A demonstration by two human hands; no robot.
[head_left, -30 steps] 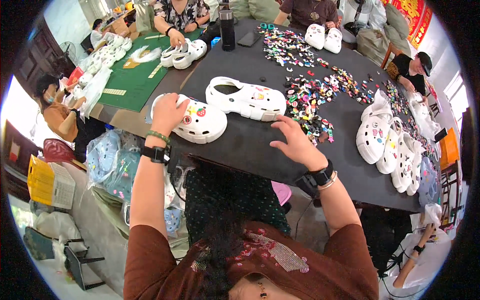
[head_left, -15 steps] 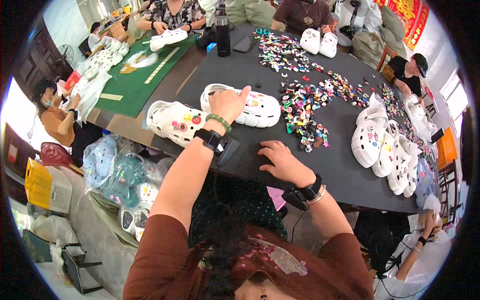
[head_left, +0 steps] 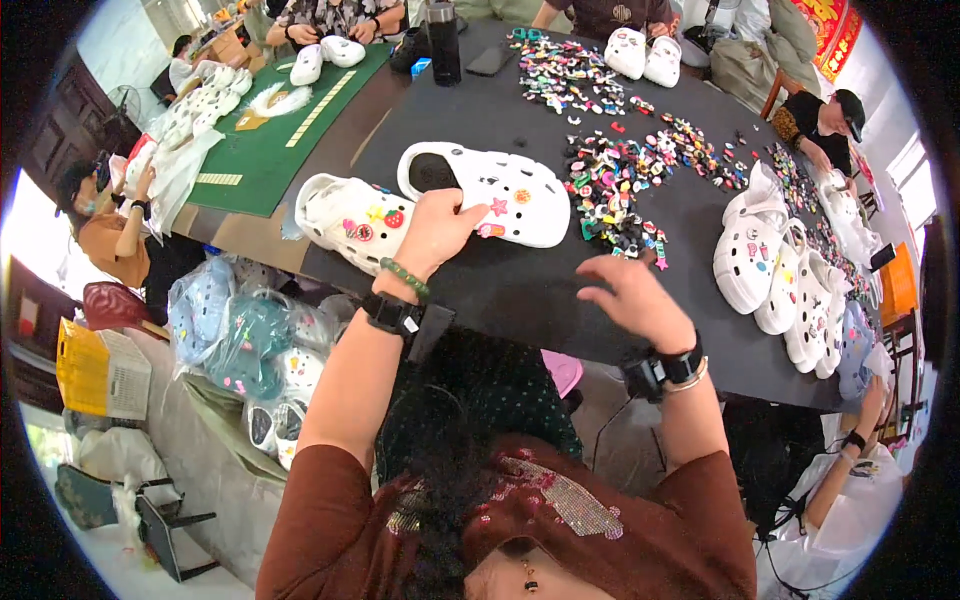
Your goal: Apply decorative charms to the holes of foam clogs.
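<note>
My left hand [head_left: 440, 232] is closed on the near side of a white clog [head_left: 545, 205], its thumb by the charms. This clog carries a pink star, an orange round charm and other small charms, and its dark insole shows at the heel end. Left of it, partly behind my left hand and wrist, lies a second white clog [head_left: 322, 208] with strawberry, yellow and pink charms. My right hand [head_left: 640, 303] is open over the table's near part, thumb and fingers apart, holding nothing. Beyond it a pile of colourful shoe charms [head_left: 612, 195] is spread on the dark tabletop [head_left: 490, 300].
Several decorated white clogs [head_left: 745, 250] stand in a row on the right. At the back are a black tumbler [head_left: 443, 45], a phone [head_left: 490, 60] and another clog pair [head_left: 625, 52]. A green mat [head_left: 270, 160] lies left. Bagged clogs [head_left: 235, 330] sit below the table's left edge. Other people work around.
My left hand has slid from the clog's top to its near side, and the clog is turned so more charms show. My right hand has moved right, lifting off the tabletop.
</note>
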